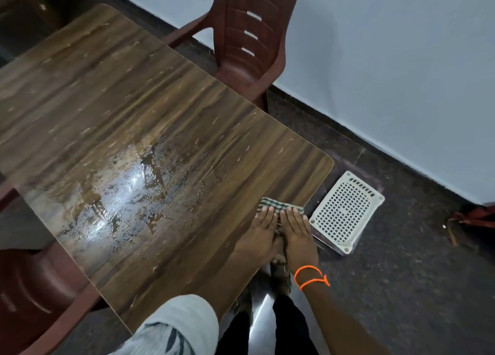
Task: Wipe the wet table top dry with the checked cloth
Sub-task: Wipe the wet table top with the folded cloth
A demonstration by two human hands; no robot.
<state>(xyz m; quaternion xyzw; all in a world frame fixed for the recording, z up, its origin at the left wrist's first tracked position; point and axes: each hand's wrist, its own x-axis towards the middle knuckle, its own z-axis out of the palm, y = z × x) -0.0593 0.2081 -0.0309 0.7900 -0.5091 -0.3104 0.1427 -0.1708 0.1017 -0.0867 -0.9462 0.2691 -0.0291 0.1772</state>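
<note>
Under both flat hands (278, 225), checked cloth (281, 204)

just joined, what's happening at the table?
A person presses both hands, left hand and right hand, flat on a folded checked cloth near the right edge of the wooden table top. A shiny patch of water lies to the left of the cloth, not yet wiped. A brown plastic chair stands at the far side; a white perforated basket lies on the floor.

I am in a room at home: a wood table (150, 108), brown plastic chairs (249, 33), a dark stone floor (417, 261).
</note>
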